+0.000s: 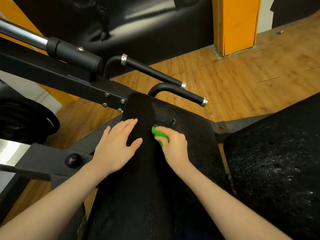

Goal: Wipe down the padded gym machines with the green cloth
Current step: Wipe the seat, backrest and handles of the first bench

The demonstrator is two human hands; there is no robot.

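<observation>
My hands are both down on the black pad (138, 170) in front of me: the left hand (117, 144) lies flat with its fingers straight and spread a little, palm pressed on the left side of the pad, and the right hand (174, 144) is curled round the green cloth (158, 134), gripping it in a bunch so that only folds of green show between the fingers and out past the knuckles. I see the cloth touching the pad just right of its middle, near a small hole (173, 121) in the covering. The two hands are near each other but apart, with a strip of bare pad between them. The pad's left part looks smooth and dark, while its right part is speckled and worn. A second pad (277, 170), also pitted and flecked with pale marks, sits just beside it on my right. Beyond the pad's far end I see two black handles with silver end caps (204, 102), a black steel frame (69, 78) with bolts, and a chrome bar (20, 34) at upper left. The floor (242, 75) is wood-patterned, and an orange pillar (237, 23) stands on it at upper right.
</observation>
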